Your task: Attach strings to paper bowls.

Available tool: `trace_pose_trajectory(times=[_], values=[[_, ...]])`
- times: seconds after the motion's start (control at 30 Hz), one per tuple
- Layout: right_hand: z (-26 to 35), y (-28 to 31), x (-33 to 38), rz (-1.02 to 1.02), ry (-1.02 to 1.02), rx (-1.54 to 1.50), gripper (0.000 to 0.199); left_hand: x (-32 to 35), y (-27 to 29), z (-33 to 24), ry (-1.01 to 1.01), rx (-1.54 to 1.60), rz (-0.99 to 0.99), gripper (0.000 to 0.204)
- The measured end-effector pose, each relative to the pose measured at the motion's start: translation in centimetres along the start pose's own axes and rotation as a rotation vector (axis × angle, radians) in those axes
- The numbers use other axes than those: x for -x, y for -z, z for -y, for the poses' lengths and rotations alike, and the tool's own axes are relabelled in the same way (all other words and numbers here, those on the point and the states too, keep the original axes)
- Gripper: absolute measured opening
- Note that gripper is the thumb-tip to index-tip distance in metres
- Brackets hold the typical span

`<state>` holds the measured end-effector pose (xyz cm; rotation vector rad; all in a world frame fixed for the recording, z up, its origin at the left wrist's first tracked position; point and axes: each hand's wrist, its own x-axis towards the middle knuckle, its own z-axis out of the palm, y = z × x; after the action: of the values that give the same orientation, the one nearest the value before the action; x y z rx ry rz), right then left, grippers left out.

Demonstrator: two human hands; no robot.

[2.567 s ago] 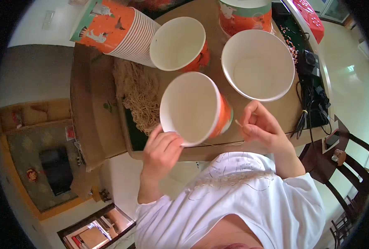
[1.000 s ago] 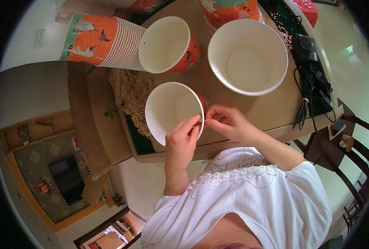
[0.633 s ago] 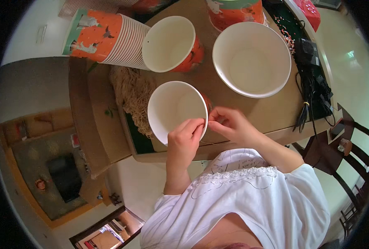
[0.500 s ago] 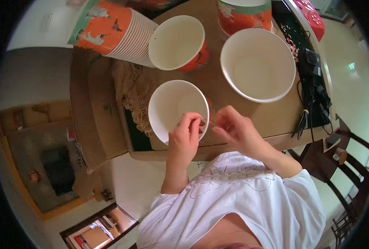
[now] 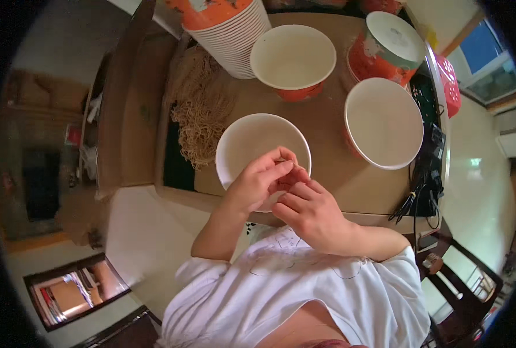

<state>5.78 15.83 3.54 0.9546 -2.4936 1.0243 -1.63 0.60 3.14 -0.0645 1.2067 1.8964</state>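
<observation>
Both my hands meet over the near rim of a white-lined paper bucket [image 5: 240,139], which stands at the table's front. My left hand [image 5: 261,180] has its thumb and fingers pinched together at the tips. Against those tips my right hand [image 5: 316,217] is closed, its fingers curled. Whatever lies between the fingers is too small or hidden to make out. A tangled heap of tan string [image 5: 197,110] lies left of this bucket. Behind it stands another open paper bucket [image 5: 293,58], and a third bucket [image 5: 384,123] is to the right.
A tall stack of nested orange buckets [image 5: 229,37] leans at the back left. Upside-down buckets [image 5: 385,52] stand at the back right. Black cables and an adapter [image 5: 423,185] lie along the right edge, near a red basket [image 5: 447,84]. Brown cardboard [image 5: 322,136] covers the tabletop.
My hands have come together from slightly apart, and a thin strand seen between them earlier no longer shows. The view has shifted, so the buckets appear at different places.
</observation>
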Motion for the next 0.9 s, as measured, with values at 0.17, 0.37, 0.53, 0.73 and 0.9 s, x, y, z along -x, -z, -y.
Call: trace_pose_trajectory(times=[0.17, 0.37, 0.53, 0.73, 0.9], values=[[-0.8, 2.9, -0.8, -0.101, -0.118, -0.331, 0.014, -0.9, 0.8, 1.4, 0.002, 0.231, 0.101, 0.013], [-4.8, 3.1, -1.1, -0.117, -0.278, -0.11, 0.019, -0.7, 0.5, 1.2, -0.158, 0.031, 0.06, 0.008], [-4.2, 3.0, -2.1, -0.055, -0.219, 0.054, 0.023, -0.2, -0.6, 1.6, -0.351, -0.248, -0.102, 0.005], [-4.9, 3.2, -2.2, 0.052, -0.077, 0.083, 0.018, 0.6, -0.6, 1.3, -0.435, -0.552, -0.134, 0.002], [-3.3, 4.0, -1.7, 0.123, -0.06, 0.099, 0.013, 1.6, -0.6, 0.5, -0.454, -0.681, -0.073, 0.008]])
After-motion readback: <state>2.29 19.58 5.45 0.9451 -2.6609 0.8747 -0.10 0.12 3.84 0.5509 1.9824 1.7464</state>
